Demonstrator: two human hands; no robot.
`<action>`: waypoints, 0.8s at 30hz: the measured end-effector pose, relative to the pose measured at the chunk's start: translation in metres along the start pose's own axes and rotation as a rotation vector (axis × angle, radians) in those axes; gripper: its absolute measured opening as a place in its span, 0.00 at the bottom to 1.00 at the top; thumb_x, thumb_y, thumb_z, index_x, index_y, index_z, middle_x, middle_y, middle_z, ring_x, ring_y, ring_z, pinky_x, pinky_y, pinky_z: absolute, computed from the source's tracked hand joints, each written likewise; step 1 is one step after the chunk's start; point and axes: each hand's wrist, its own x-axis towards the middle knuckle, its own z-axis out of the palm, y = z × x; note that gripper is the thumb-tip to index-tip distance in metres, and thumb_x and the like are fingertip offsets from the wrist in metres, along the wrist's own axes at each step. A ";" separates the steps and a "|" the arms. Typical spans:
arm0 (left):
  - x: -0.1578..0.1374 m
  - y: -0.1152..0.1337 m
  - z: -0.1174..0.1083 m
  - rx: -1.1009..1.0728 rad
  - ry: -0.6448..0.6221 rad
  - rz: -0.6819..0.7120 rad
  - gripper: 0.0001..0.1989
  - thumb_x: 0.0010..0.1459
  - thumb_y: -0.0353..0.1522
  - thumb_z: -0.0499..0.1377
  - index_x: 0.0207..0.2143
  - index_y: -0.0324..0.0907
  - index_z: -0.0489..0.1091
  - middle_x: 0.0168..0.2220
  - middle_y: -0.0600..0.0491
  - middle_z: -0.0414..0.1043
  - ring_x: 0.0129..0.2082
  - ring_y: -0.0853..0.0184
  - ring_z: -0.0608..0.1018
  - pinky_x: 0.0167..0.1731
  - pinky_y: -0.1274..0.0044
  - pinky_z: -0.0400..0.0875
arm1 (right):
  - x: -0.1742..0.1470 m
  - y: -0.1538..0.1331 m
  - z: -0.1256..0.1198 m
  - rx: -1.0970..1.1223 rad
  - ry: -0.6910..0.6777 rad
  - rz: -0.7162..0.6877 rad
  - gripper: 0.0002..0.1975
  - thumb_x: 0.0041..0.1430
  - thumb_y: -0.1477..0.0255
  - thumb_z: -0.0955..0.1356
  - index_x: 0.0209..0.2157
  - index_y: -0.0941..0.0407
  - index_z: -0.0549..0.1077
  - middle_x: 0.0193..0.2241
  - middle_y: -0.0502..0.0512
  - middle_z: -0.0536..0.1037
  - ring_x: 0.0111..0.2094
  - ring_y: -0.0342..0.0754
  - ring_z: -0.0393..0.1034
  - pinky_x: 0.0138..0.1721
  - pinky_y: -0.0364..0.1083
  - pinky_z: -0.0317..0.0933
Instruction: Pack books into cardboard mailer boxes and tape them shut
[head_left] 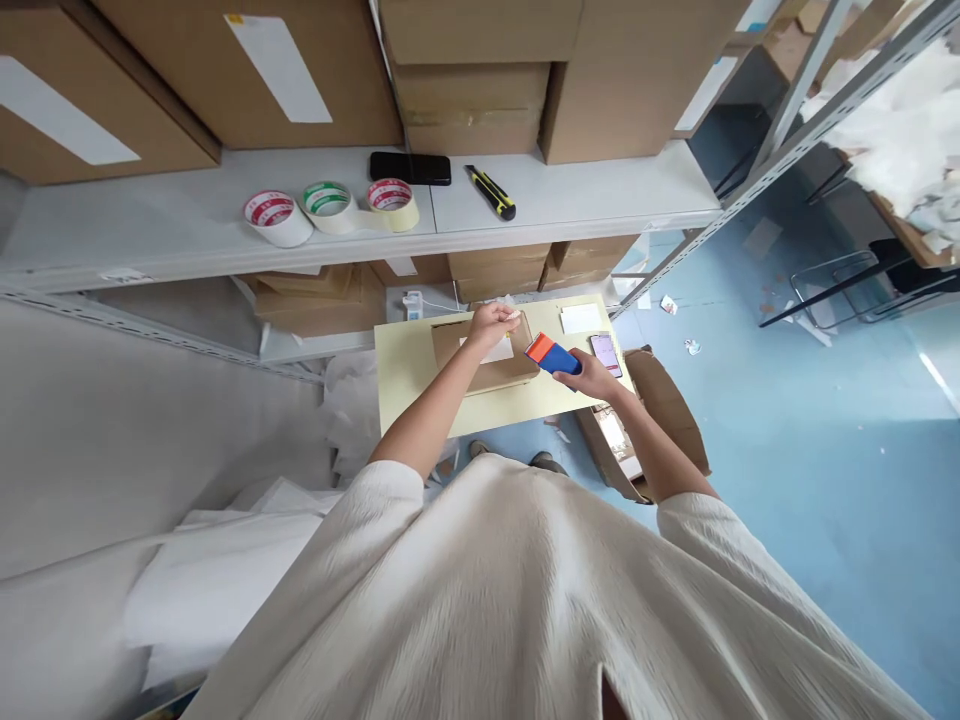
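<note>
My right hand (591, 376) is wrapped around a flat blue-and-orange scraper-like tool (556, 356). Its orange end points left, toward a cardboard box (487, 378). Over that box my left hand (491, 325) is closed, fingertips pinched together near its far right edge. Something small and whitish shows at those fingertips, too small to name. A white label (498, 350) lies on the top of the box, partly hidden by my left forearm. The box rests on a pale yellow table (409, 400).
On the table's right are a phone (606, 356) and white paper (580, 318). The shelf (217, 235) ahead holds tape rolls (328, 200), a black phone (410, 168), a utility knife (491, 192) and large boxes (472, 110). An open carton (667, 410) stands on the floor at right.
</note>
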 end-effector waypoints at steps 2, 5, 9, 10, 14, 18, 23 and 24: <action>0.001 0.004 0.009 0.075 0.028 0.025 0.19 0.47 0.33 0.82 0.35 0.45 0.77 0.35 0.53 0.85 0.41 0.58 0.87 0.49 0.68 0.80 | -0.003 0.010 0.000 0.011 0.018 0.018 0.33 0.50 0.45 0.82 0.45 0.50 0.71 0.32 0.49 0.79 0.30 0.50 0.73 0.31 0.47 0.66; 0.003 0.006 0.022 0.161 0.045 0.012 0.19 0.43 0.31 0.82 0.34 0.45 0.77 0.36 0.52 0.86 0.43 0.56 0.87 0.49 0.68 0.80 | -0.008 0.026 0.000 0.022 0.067 0.028 0.38 0.46 0.46 0.84 0.49 0.50 0.70 0.36 0.49 0.81 0.32 0.50 0.75 0.32 0.47 0.67; 0.002 0.005 0.043 0.256 0.093 -0.024 0.23 0.40 0.28 0.81 0.37 0.46 0.75 0.34 0.55 0.83 0.40 0.57 0.86 0.46 0.68 0.80 | -0.020 0.051 -0.006 0.002 0.133 0.006 0.35 0.50 0.47 0.82 0.50 0.50 0.70 0.40 0.51 0.83 0.36 0.52 0.77 0.37 0.48 0.68; 0.001 0.005 0.049 0.280 0.103 -0.036 0.24 0.40 0.27 0.81 0.37 0.47 0.75 0.33 0.56 0.82 0.39 0.58 0.86 0.45 0.69 0.80 | -0.022 0.057 -0.008 -0.028 0.143 -0.002 0.34 0.51 0.48 0.82 0.50 0.50 0.71 0.40 0.52 0.84 0.38 0.53 0.78 0.38 0.48 0.68; -0.005 0.004 0.078 0.351 0.120 -0.075 0.26 0.42 0.23 0.79 0.39 0.47 0.71 0.30 0.59 0.78 0.35 0.61 0.83 0.42 0.71 0.77 | -0.030 0.079 -0.013 -0.223 0.147 0.033 0.27 0.56 0.55 0.81 0.50 0.50 0.73 0.42 0.57 0.86 0.43 0.58 0.81 0.43 0.49 0.67; -0.006 0.005 0.099 0.411 0.153 -0.100 0.28 0.43 0.22 0.79 0.40 0.48 0.69 0.30 0.60 0.76 0.35 0.63 0.81 0.41 0.73 0.76 | -0.038 0.099 -0.006 -0.347 0.166 0.057 0.23 0.60 0.60 0.79 0.50 0.51 0.71 0.46 0.63 0.87 0.49 0.64 0.83 0.50 0.52 0.68; 0.003 0.006 0.095 0.530 0.209 -0.113 0.29 0.42 0.23 0.79 0.41 0.48 0.68 0.32 0.60 0.76 0.36 0.64 0.79 0.43 0.73 0.76 | -0.054 0.130 0.000 -0.188 0.150 0.154 0.25 0.64 0.49 0.78 0.48 0.49 0.69 0.46 0.66 0.87 0.48 0.65 0.83 0.47 0.52 0.70; 0.006 0.005 0.094 0.559 0.191 -0.110 0.29 0.42 0.23 0.79 0.41 0.48 0.69 0.32 0.59 0.76 0.36 0.63 0.79 0.44 0.72 0.76 | -0.056 0.136 0.002 -0.133 0.132 0.184 0.26 0.63 0.48 0.79 0.47 0.49 0.69 0.46 0.65 0.87 0.47 0.64 0.83 0.45 0.51 0.70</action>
